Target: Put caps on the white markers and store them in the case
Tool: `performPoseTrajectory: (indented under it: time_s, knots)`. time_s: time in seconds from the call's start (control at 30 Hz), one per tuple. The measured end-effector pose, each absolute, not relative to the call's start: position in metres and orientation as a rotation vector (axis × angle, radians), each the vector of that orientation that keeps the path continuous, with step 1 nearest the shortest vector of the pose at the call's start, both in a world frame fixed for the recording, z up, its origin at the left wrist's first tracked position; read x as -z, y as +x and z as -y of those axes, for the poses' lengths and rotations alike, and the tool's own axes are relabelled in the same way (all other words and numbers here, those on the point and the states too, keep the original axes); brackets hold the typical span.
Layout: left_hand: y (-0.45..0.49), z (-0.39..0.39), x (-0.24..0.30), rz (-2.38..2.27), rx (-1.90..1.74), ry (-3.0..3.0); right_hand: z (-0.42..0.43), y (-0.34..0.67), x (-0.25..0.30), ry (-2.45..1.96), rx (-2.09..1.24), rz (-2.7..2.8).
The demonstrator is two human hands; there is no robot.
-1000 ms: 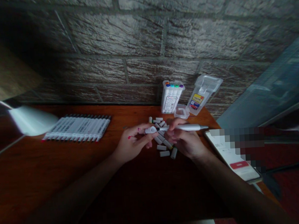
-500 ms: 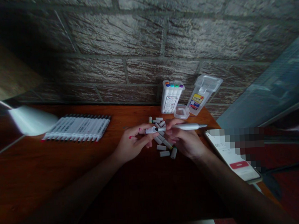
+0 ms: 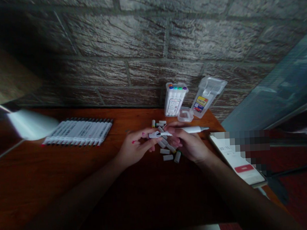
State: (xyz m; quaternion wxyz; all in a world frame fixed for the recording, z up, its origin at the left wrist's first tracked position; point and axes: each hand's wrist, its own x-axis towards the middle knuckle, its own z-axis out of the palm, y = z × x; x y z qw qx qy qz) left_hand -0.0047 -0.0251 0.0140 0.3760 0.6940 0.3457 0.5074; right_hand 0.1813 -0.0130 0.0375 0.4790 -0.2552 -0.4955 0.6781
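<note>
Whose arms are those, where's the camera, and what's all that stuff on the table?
There is no machine here, just a person's two bare hands. The camera is worn on the person's head and looks forward and down, so you see what they see.

The left hand holds a white cap. The right hand holds a white marker, its dark tip at the cap's mouth.

On the wooden table, loose caps lie around the hands. Over to the left is a row of markers. Near the wall stand a box of markers and a clear case. A phone lies on the right.
</note>
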Motion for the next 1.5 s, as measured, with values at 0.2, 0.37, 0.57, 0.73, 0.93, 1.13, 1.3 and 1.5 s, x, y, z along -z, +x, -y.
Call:
performPoseTrajectory:
  time_s: [0.2,0.37,0.57,0.73,0.93,1.13,1.3,1.5]
  knots:
    - [-0.0044,0.0256,-0.0137,-0.901,-1.285,1.8,0.01,0.1801,-0.0386,-0.729,-1.526,1.131]
    - [-0.0048,0.0249,-0.0114,-0.935,-1.284,1.761,0.0086,0.1799,-0.0394,-0.727,-1.563,1.061]
    - [-0.0055,0.0234,-0.0093,-0.915,-1.259,1.791,0.01,0.1795,-0.0378,-0.697,-1.598,1.131]
    - [-0.0037,0.0253,-0.011,-0.912,-1.274,1.787,0.0057,0.1804,-0.0376,-0.77,-1.517,1.046]
    - [-0.003,0.0255,-0.0124,-0.915,-1.27,1.789,0.0073,0.1801,-0.0373,-0.686,-1.602,1.109]
    - [-0.002,0.0271,-0.0154,-0.934,-1.276,1.781,0.0041,0.1834,-0.0393,-0.758,-1.463,1.044]
    - [-0.0015,0.0275,-0.0153,-0.906,-1.267,1.804,0.0061,0.1838,-0.0376,-0.718,-1.518,1.158]
    - [-0.0025,0.0271,-0.0132,-0.905,-1.284,1.758,0.0032,0.1847,-0.0377,-0.792,-1.414,1.041]
